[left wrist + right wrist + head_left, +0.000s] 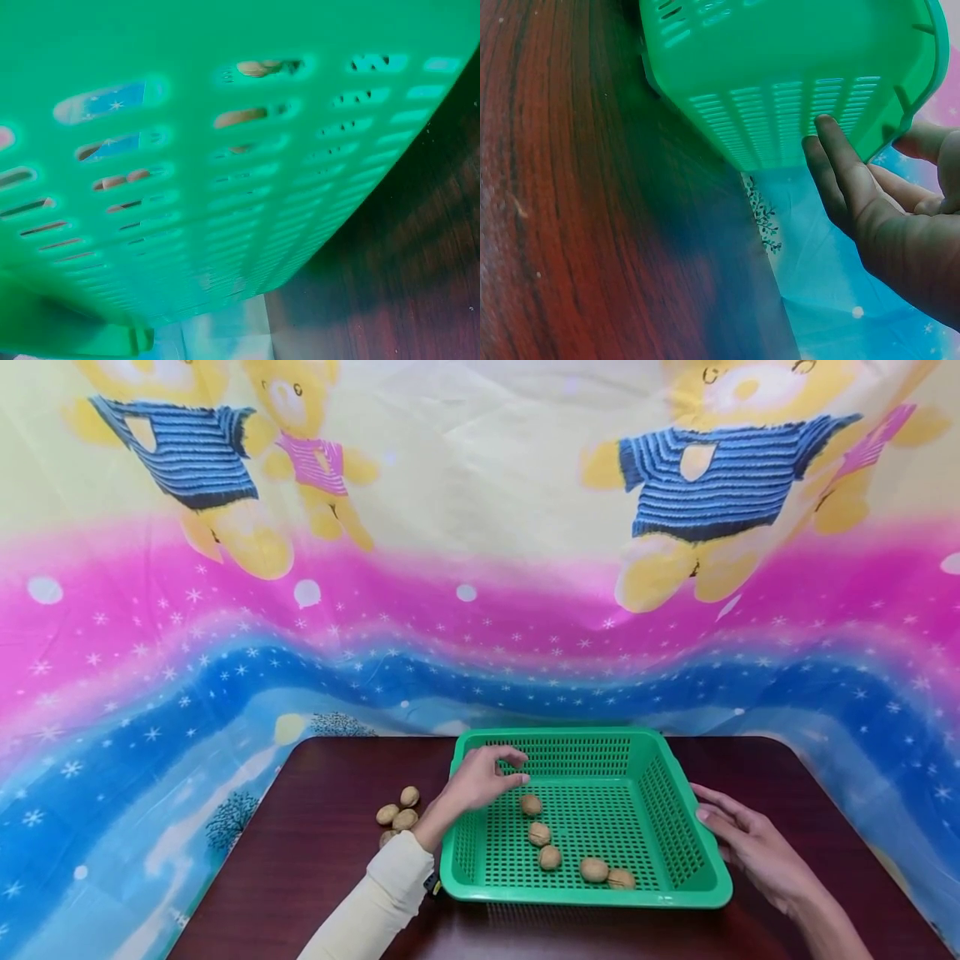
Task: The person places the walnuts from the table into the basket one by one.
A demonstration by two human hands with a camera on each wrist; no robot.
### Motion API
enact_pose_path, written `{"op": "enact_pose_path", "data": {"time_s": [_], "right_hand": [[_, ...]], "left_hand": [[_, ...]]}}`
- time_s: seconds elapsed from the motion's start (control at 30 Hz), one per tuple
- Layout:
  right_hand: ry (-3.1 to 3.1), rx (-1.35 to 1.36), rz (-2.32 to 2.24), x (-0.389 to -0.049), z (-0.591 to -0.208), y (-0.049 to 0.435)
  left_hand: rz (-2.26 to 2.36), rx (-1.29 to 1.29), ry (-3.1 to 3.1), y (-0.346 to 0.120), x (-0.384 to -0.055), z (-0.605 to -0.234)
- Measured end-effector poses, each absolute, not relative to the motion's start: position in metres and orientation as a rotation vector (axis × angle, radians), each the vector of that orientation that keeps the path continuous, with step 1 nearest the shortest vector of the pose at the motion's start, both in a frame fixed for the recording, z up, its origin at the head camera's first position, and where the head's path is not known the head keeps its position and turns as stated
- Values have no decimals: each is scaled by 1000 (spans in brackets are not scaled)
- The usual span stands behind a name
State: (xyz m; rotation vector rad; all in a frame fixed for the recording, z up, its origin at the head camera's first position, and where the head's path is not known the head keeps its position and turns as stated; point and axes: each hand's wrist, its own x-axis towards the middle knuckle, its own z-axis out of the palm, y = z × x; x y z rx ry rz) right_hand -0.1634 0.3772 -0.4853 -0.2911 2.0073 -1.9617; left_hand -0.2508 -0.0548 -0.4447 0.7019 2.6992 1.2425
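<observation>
A green plastic basket (585, 897) with slotted walls stands on the table, several walnuts (594, 870) lying on its floor. My left hand (480, 778) reaches in over the basket's left side, thumb and fingertips apart with nothing between them. One walnut (531, 804) lies just below those fingertips. At the right side, my right hand (750, 843) holds the basket's rim: the thumb is at the edge, and the fingers (844, 161) lie along the outer wall (780, 52). In the left wrist view, the basket wall (187, 187) hides the left hand.
More walnuts (405, 820) sit in a small group on the dark wooden table (300, 860), left of the basket and partly behind the left forearm. A printed cloth (480, 568) with bears hangs behind the table's far edge.
</observation>
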Motion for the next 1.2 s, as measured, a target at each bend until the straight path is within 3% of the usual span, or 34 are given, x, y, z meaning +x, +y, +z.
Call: {"op": "enact_pose_path", "data": {"time_s": [0.57, 0.87, 1.2], "right_hand": [[2006, -290, -1977, -162, -485, 376], [2036, -267, -1950, -163, -482, 375], [2038, -257, -1940, -164, -482, 375]], "left_hand": [[1390, 617, 2692, -69, -247, -428], [1480, 449, 2842, -124, -247, -420], [1449, 224, 2880, -189, -240, -440]]}}
